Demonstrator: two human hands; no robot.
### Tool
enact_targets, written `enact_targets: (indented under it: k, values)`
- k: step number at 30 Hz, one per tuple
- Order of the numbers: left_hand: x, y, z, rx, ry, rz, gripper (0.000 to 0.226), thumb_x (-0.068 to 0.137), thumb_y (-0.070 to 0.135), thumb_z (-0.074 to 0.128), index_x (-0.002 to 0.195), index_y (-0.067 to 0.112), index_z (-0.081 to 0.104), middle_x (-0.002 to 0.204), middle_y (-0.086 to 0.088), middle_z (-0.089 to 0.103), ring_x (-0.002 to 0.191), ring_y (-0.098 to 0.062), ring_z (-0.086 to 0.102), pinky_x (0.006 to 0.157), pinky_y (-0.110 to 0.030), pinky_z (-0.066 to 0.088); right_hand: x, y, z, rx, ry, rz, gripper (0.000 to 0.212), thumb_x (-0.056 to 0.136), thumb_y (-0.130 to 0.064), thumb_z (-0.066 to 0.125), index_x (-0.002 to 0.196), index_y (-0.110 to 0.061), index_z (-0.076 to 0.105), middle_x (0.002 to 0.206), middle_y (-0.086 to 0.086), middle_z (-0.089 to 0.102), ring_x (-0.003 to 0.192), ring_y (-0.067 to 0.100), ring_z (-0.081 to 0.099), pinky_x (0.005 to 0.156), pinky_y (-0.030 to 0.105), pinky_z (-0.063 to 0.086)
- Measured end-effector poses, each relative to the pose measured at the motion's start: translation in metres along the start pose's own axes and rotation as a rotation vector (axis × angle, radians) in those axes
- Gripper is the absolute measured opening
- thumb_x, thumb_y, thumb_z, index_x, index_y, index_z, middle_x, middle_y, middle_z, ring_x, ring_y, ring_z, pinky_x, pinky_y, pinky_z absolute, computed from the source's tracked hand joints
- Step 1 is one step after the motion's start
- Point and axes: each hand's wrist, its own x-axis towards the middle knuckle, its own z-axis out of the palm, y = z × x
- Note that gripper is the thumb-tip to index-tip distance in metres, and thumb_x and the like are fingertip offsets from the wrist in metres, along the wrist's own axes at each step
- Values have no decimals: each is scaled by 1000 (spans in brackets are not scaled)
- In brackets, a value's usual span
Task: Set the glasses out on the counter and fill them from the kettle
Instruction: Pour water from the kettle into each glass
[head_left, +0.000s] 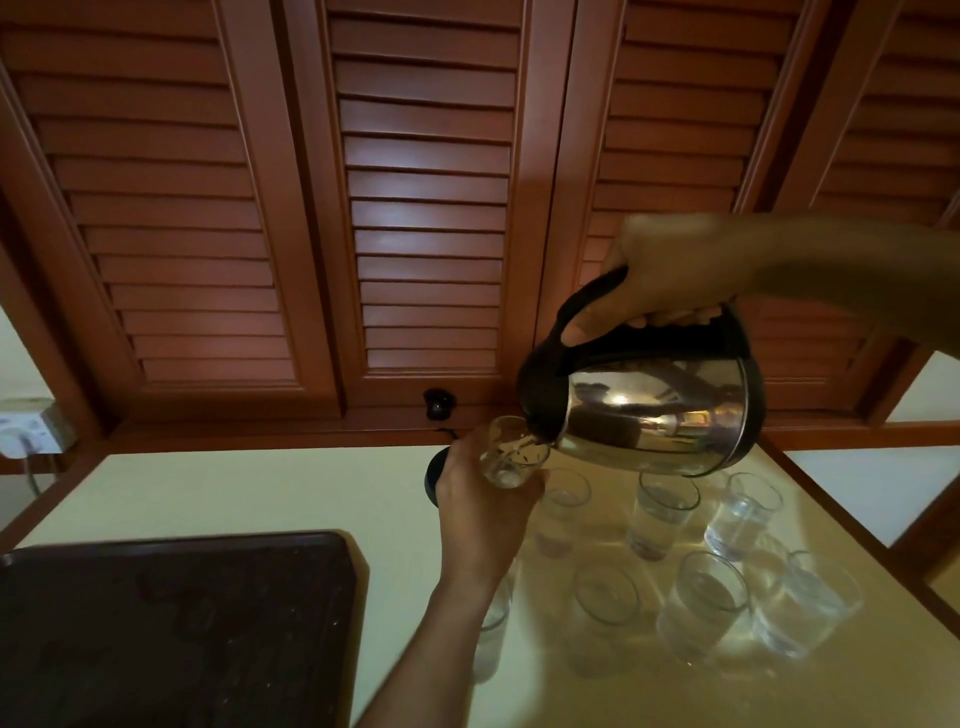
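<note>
Left of the left hand, a dark rectangular tray (171, 623) lies on the pale table (260, 493). The left hand (483, 509) grips a small clear drinking glass (511, 457), tilted and lifted off the table, its rim at the spout of the shiny steel kettle with a black handle (660, 410). The right hand (670, 286), above and right of the left, is wrapped round that handle, holding the kettle tipped toward the left hand. Below the right hand, several more clear glasses (701, 608) stand upright on the table, some holding water
</note>
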Motion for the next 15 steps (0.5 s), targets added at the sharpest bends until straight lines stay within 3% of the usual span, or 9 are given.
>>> enact_targets:
  k: [2,5,9,12,15]
  values:
    - [0,-1,0,7,-13,7,57,70,14,94,93,53,59,98,18,72,94,-2,68,74,-7,47,0,1,-1,13,-28,6,65,67,-65,75,81,-2,70,58,14,62,47,33,52,45,29,44]
    - [0,1,-1,16,-5,21,62,69,14,94,92,57,57,100,20,70,98,-5,68,77,-10,47,6,6,3,-43,14,36,72,52,-78,74,80,-12,74,65,15,71,63,47,65,51,35,52]
    - [1,-1,-1,41,-19,30,61,69,15,95,99,56,61,100,23,70,100,-6,68,77,-3,44,10,10,5,-43,14,61,72,52,-80,76,84,-15,76,69,15,73,59,39,67,47,31,51]
    - [1,-5,-1,27,-17,7,59,68,15,96,116,37,69,109,16,72,103,-7,68,77,3,42,8,10,3,-41,21,84,71,53,-79,76,84,-15,76,68,14,73,55,32,65,44,29,50]
    - [1,-7,0,18,-17,10,60,69,16,96,120,31,70,111,15,71,103,-7,68,78,2,43,7,10,4,-52,36,80,68,56,-77,76,83,-14,76,68,15,72,52,29,63,41,28,48]
